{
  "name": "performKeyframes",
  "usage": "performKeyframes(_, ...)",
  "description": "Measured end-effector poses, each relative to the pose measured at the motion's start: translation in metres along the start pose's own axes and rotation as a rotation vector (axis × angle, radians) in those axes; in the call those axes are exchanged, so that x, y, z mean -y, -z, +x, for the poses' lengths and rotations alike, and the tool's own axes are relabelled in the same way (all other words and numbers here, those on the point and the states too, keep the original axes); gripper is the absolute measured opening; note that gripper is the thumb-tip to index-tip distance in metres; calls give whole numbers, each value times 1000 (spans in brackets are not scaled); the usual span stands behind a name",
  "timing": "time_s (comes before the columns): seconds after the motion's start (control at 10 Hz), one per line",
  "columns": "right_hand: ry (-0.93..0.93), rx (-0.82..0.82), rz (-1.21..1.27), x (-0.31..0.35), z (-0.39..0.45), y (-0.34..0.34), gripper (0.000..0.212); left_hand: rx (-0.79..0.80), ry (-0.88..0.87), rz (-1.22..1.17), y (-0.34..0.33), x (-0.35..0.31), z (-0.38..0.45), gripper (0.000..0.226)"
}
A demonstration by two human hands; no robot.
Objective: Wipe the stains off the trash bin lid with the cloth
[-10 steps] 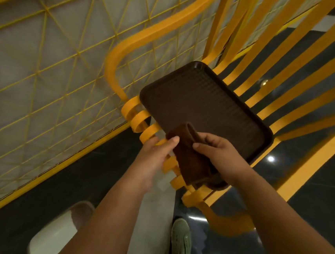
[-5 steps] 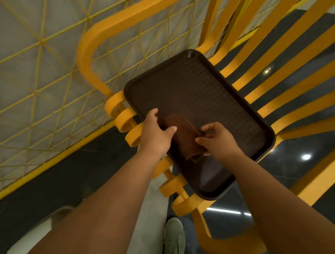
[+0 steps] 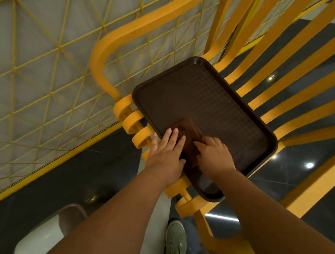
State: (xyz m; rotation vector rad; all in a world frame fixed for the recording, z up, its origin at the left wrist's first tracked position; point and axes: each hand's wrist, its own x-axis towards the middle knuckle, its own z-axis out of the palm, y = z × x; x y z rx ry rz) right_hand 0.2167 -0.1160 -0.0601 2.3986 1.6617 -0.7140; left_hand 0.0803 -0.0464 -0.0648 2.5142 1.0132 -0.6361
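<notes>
A dark brown, tray-like lid [image 3: 206, 97] with a raised rim and a textured face lies on yellow slats. A folded brown cloth [image 3: 189, 129] rests flat on its near left part. My left hand [image 3: 167, 155] lies palm down with fingers stretched out, fingertips on the cloth's left edge and the lid's rim. My right hand [image 3: 213, 158] sits on the cloth's right side with its fingers curled onto it. Both hands hide the cloth's near half. No stains stand out on the dark surface.
Yellow slats [image 3: 290, 77] fan out under and beyond the lid. A curved yellow rail [image 3: 118, 38] and a yellow wire mesh panel [image 3: 46, 53] stand to the left. Below are a glossy dark floor, a white and grey object [image 3: 50, 232] and my green shoe [image 3: 175, 244].
The cloth, held bunched at the lid's near edge a second ago, now lies flat further in on the lid. My left hand has flattened onto it and both hands have pushed forward.
</notes>
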Motion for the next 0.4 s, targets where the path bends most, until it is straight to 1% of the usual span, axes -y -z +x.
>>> performKeyframes(0.2, -47, 47, 116, 22, -27, 12, 57, 81, 136, -73, 0, 43, -58, 67)
performKeyframes(0.3, -15, 102, 72, 45, -42, 24, 55, 58, 187, -141, 11, 65, -95, 67)
performKeyframes(0.4, 61, 169, 3, 79, -57, 39, 53, 1, 239, -168, 27, 84, -137, 66)
